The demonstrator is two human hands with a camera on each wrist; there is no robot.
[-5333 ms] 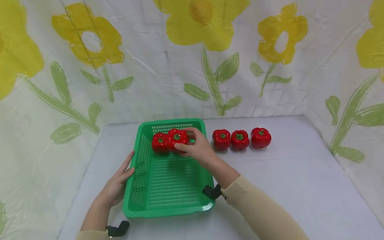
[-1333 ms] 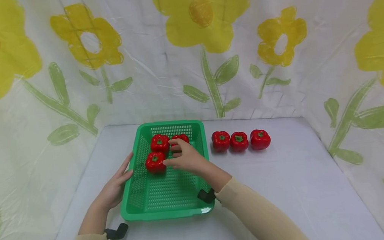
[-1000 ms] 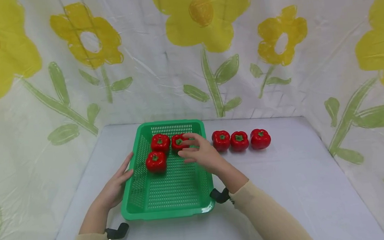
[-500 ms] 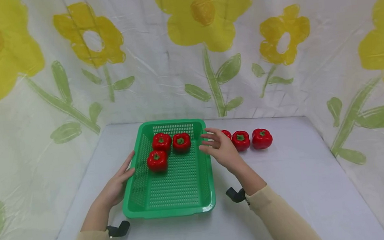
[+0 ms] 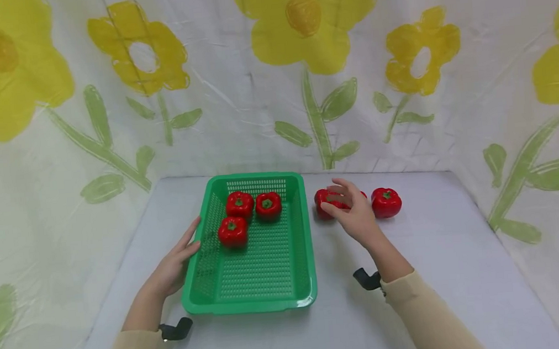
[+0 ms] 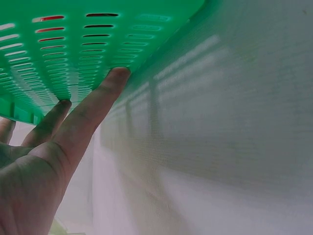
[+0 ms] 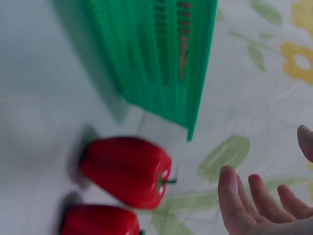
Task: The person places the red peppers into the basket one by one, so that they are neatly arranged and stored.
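Observation:
My left hand (image 5: 172, 267) touches the outer left side of a green plastic basket (image 5: 256, 305) with outstretched fingers. In the left wrist view, fingertips (image 6: 119, 74) meet its slotted wall. Three red bell peppers lie inside: one at the back left (image 5: 239, 204), another beside it (image 5: 268, 206), a third in front (image 5: 233, 233). My right hand (image 5: 358, 215), empty with fingers apart and slightly bent, is above a row of three more. It partly covers the row's left pepper (image 5: 323, 208) and mostly hides the middle one; the right pepper (image 5: 387, 203) shows fully.
Everything stands on a white-covered table (image 5: 442, 271). A white curtain (image 5: 236, 139) printed with yellow flowers hangs behind and at the sides. Each wrist wears a black camera mount, such as the right one (image 5: 367, 279).
Earlier my right hand held a bell pepper over the basket, then let go. It has since moved right, out of the basket, to the row outside. My left hand stays at the basket.

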